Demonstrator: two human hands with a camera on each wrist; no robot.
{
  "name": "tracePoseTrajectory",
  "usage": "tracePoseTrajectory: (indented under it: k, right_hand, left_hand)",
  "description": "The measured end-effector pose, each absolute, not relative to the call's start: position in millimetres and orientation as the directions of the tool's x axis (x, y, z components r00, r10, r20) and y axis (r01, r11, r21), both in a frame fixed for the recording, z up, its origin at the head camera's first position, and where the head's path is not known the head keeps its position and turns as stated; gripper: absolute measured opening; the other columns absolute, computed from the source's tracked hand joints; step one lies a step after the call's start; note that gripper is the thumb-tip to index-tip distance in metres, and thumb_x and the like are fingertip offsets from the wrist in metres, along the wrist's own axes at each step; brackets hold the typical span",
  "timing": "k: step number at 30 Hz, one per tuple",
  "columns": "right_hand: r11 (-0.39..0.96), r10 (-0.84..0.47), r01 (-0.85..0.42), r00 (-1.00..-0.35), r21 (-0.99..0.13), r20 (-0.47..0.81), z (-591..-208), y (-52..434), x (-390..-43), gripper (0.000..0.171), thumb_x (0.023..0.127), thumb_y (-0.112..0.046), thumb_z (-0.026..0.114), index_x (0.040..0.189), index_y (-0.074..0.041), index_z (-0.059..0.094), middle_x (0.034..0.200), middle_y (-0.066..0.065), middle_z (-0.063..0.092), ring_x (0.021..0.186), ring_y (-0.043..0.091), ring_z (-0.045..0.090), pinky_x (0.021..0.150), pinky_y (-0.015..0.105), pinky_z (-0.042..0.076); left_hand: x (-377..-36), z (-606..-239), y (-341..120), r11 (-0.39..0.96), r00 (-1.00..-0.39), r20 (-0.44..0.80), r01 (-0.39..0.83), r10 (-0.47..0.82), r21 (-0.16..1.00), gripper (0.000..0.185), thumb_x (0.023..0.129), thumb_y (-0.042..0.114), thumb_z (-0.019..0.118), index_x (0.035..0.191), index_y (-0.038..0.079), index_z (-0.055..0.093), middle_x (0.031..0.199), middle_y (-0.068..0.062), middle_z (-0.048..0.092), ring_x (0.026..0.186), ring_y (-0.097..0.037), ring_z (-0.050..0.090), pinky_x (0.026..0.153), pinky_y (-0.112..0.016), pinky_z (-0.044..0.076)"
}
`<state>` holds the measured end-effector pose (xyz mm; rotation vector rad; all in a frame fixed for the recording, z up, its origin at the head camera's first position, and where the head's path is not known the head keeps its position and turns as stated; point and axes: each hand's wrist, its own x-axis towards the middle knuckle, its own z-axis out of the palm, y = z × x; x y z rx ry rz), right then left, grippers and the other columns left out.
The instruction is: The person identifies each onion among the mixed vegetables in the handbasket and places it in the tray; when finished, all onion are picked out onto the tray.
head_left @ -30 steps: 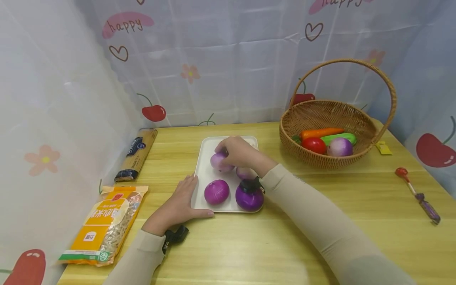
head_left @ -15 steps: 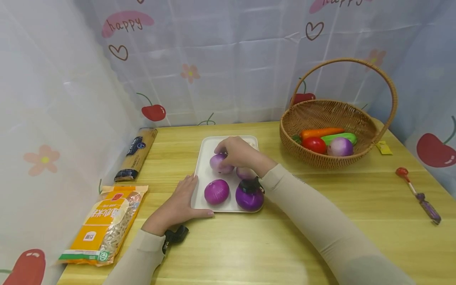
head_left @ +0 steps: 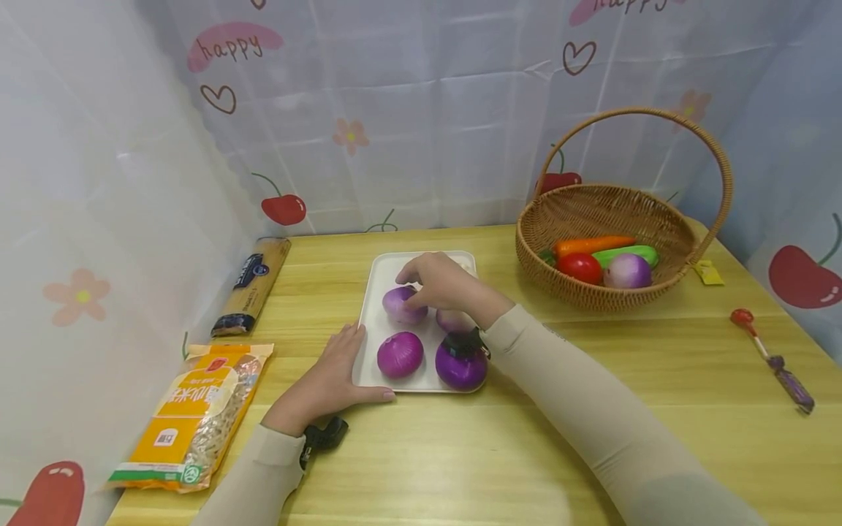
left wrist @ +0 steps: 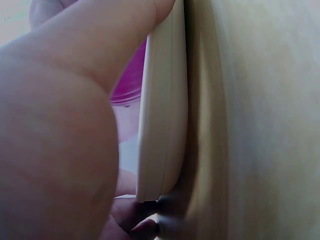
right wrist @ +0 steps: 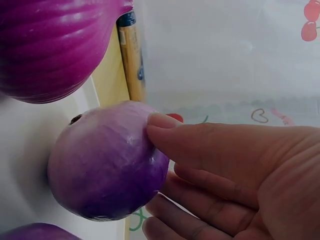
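The left hand lies flat and relaxed against the near-left edge of the white rectangular plastic tray. Farther back, the right hand curls its fingers around a pale purple round onion resting on that tray.

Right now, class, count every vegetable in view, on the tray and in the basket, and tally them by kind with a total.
Purple onions: 5, four on the white tray, including the one the right hand grips, and one in the basket
Carrot: 1
Tomato: 1
Cucumber: 1
Total: 8
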<state>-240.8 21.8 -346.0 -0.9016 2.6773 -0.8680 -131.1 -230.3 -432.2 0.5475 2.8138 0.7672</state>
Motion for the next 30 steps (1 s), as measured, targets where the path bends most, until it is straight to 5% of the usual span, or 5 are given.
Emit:
tracePoseTrajectory:
  k: [30]
  right_hand:
    - [0.636,-0.621,-0.507,-0.784,-0.581,0.004,-344,33,-242,0.048,0.09,-0.022,0.087,0.13,0.0,0.073,0.125,0.012,0.073,0.118,0.029,0.066,0.103,0.04,0.052]
  left_hand:
    - [-132,-434,-230,0.781,-0.911,-0.039,0.331,0.412,0.529,0.139,0.073,0.077,0.082,0.165,-0.007,0.02,0.171,-0.024,0.015,0.158,-0.042,0.006,0.124,-0.058,0.012]
